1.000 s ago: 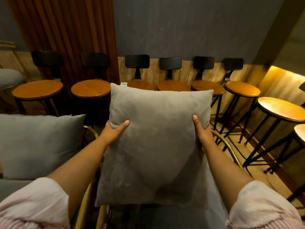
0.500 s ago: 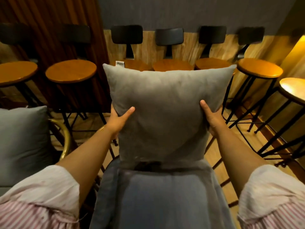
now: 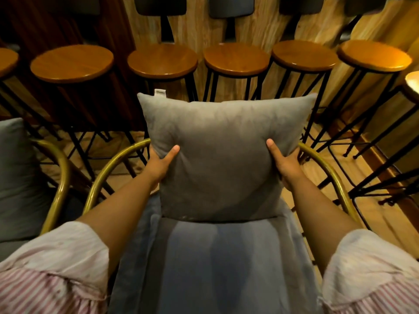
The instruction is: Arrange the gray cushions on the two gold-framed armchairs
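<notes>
A square gray cushion (image 3: 223, 155) stands upright at the back of the near armchair, its lower edge resting on the gray seat pad (image 3: 217, 264). My left hand (image 3: 161, 164) grips its left side and my right hand (image 3: 284, 162) grips its right side, thumbs on the front. The chair's curved gold frame (image 3: 106, 168) arcs around both sides of the cushion. A second gold-framed armchair (image 3: 59, 177) is at the left edge, with another gray cushion (image 3: 15, 177) leaning in it.
A row of round wooden bar stools (image 3: 235, 58) on black metal legs stands right behind the armchairs against a wood-panelled wall. More stools (image 3: 374, 55) run along the right. Wooden floor shows between the legs.
The cushion has come down and away from me, from held in the air to standing on the seat pad against the chair back. My view has tilted downward.
</notes>
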`<state>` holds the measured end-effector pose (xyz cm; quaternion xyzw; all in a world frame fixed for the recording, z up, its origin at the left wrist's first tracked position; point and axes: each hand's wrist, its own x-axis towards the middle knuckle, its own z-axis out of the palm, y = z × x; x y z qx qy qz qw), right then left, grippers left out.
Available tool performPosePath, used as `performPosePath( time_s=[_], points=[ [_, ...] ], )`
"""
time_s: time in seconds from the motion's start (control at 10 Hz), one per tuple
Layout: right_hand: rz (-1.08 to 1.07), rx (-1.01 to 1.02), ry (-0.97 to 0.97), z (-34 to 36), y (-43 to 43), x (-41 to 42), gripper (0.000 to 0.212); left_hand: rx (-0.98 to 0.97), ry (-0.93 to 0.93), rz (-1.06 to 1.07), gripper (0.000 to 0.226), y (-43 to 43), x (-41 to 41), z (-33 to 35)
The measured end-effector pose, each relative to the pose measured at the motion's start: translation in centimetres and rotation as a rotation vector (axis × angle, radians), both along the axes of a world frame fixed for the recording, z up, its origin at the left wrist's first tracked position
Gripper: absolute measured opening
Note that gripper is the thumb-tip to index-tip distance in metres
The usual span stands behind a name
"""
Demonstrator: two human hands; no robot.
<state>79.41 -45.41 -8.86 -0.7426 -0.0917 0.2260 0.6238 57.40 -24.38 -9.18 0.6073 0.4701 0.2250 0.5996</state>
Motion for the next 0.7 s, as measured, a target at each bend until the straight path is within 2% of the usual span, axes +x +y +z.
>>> performPosePath(
  time_s=[0.1, 0.3, 0.4, 0.6, 0.7],
  points=[
    [-0.011, -0.002, -0.015, -0.9, 0.0, 0.4, 0.137, 0.019, 0.035, 0.001, 0.087, 0.3, 0.3, -0.6],
    [-0.031, -0.081, 0.007, -4.0, -0.7, 0.7, 0.124, 0.068, 0.133, -0.024, 0.091, 0.1, 0.9, -1.7],
    [-0.039, -0.095, -0.011, -4.2, -0.9, 0.1, 0.102, 0.053, 0.131, -0.038, 0.094, 0.3, 0.6, -1.4],
    [-0.070, -0.173, -0.164, -2.5, -1.4, -5.8, 0.082, 0.025, 0.339, -0.279, 0.067, -2.0, -3.4, 0.1],
    [0.016, -0.302, -0.142, -1.6, -0.9, -9.3, 0.080, 0.036, 0.452, -0.393, 0.058, -3.9, -6.0, 0.7]
  ],
)
